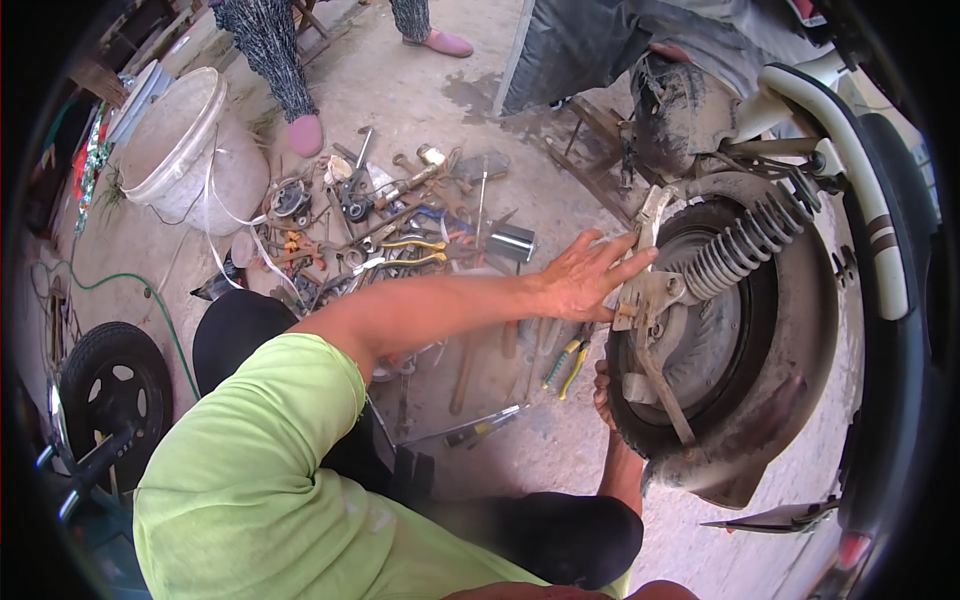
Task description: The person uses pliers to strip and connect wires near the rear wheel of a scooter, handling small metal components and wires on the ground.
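Note:
My left hand (585,272) reaches across with fingers spread, the fingertips against a dusty metal bracket (652,290) beside the wheel hub. Lower down, my right hand (603,393) curls its fingers at the near-left edge of the scooter's black tyre (628,408); part of that hand is hidden behind the tyre. A coil-spring shock absorber (745,245) slants from the bracket up to the right. Around the wheel curves a dirty mudguard (812,330). Pliers with yellow-green handles (568,368) lie on the ground just left of the tyre.
Loose tools and metal parts (400,225) cover the ground to the left, near a white bucket (190,150). A spare wheel (115,390) stands at far left by a green hose (150,285). A person in pink shoes (305,135) is at the back. Screwdrivers (485,425) lie near my knees.

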`<state>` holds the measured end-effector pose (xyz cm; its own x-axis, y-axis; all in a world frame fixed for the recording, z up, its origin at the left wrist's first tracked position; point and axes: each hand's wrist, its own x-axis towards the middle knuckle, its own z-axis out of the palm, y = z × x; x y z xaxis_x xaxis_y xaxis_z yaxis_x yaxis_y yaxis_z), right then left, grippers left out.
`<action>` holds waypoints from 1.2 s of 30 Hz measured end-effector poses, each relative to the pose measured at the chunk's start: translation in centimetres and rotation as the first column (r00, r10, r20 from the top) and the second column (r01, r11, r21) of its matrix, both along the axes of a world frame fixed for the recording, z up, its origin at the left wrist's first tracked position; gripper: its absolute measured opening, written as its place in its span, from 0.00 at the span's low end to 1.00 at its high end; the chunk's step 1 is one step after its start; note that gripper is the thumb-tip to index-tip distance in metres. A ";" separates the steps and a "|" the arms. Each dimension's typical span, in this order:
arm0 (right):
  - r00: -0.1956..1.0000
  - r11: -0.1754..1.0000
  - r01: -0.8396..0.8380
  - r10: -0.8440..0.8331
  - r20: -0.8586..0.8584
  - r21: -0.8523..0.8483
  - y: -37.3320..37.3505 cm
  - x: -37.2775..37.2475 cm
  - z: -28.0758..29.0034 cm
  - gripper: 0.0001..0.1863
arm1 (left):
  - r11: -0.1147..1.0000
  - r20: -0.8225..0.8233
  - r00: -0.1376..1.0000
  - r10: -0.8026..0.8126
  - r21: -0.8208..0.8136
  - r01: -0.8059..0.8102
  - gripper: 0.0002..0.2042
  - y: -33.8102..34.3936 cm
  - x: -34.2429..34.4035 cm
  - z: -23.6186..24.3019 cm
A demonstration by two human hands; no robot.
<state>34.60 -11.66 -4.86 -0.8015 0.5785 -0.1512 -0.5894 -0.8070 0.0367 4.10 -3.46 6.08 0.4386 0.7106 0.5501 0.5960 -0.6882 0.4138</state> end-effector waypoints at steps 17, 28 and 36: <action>1.000 1.000 0.011 -0.011 0.007 -0.028 0.2 -0.7 0.1 0.40 | 0.999 0.041 0.999 0.008 -0.031 -0.007 0.56 0.0 0.4 -0.6; 0.988 0.989 0.150 -0.150 0.024 0.010 -1.0 -2.6 -0.5 0.34 | 0.960 0.327 0.945 0.023 -0.270 0.070 0.47 -0.5 -1.3 -0.3; 0.874 0.945 0.327 -0.308 0.376 0.016 -5.0 -5.7 -3.3 0.28 | 0.693 0.523 0.827 0.205 -0.674 0.254 0.17 -0.7 1.0 -5.4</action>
